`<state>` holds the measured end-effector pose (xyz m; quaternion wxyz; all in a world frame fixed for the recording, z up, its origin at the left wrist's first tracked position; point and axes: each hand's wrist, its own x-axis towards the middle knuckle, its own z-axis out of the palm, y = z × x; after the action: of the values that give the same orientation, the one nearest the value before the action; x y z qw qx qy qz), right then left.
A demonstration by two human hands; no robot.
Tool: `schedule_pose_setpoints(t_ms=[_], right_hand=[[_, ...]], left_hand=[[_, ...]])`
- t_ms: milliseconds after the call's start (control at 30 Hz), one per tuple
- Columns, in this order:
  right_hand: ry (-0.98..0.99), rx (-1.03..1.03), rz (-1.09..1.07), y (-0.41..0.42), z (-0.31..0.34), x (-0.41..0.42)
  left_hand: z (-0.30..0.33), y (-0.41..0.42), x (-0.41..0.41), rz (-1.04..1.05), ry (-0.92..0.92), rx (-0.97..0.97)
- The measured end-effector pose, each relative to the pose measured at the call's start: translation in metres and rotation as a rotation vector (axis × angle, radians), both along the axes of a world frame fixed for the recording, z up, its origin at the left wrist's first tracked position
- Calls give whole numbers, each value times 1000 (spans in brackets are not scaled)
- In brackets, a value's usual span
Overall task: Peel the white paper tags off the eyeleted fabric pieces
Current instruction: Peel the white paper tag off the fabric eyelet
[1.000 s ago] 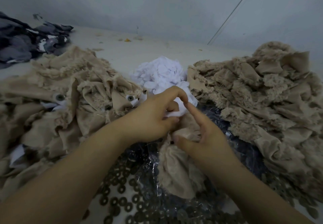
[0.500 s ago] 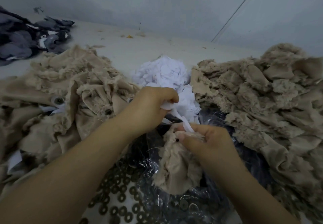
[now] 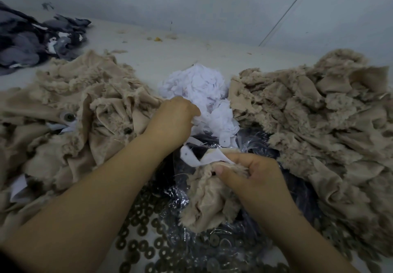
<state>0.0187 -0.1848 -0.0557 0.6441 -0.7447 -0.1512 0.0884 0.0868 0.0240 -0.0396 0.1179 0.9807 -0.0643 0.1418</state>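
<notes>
Flanking both hands (image 3: pixel 255 172), beige fabric heaps (image 3: pixel 308 111) crowd in.

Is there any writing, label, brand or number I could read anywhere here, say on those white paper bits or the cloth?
None can be read.
White paper tag on the fabric piece held by the right hand: blank, only a punched hole.
Pile of peeled tags by the left hand: no print visible.
Metal rings: too small to tell.

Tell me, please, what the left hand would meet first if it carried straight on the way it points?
Probably the heap of loose white paper tags: the left hand points up and rightwards, its knuckles already at the heap's edge, though depth is unclear.
</notes>
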Motion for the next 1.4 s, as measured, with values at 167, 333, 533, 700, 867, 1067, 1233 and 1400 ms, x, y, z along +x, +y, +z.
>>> schedule_pose_setpoints(t_ms=[167, 333, 533, 700, 867, 1067, 1233, 1400], right_hand=[[9, -63, -50, -1, -3, 4], [-39, -92, -32, 1, -4, 3], [-20, -57, -25, 2, -5, 5], [7, -126, -113, -1, -11, 9], [34, -173, -135, 0, -12, 8], [17, -150, -117, 2, -16, 5], [-17, -92, -95, 2, -22, 4], [-58, -58, -57, -2, -25, 6]], left_hand=[[15, -9, -20, -171, 52, -181], [21, -20, -58, -214, 232, -577], [9, -24, -76, -220, 274, -801], [5, -21, -75, -41, 156, -1062], [9, -23, -81, 95, 86, -1553], [11, -44, -98, 20, 129, -1718], [17, -74, -121, -36, 233, -1534], [22, -91, -141, -171, 246, -1180]])
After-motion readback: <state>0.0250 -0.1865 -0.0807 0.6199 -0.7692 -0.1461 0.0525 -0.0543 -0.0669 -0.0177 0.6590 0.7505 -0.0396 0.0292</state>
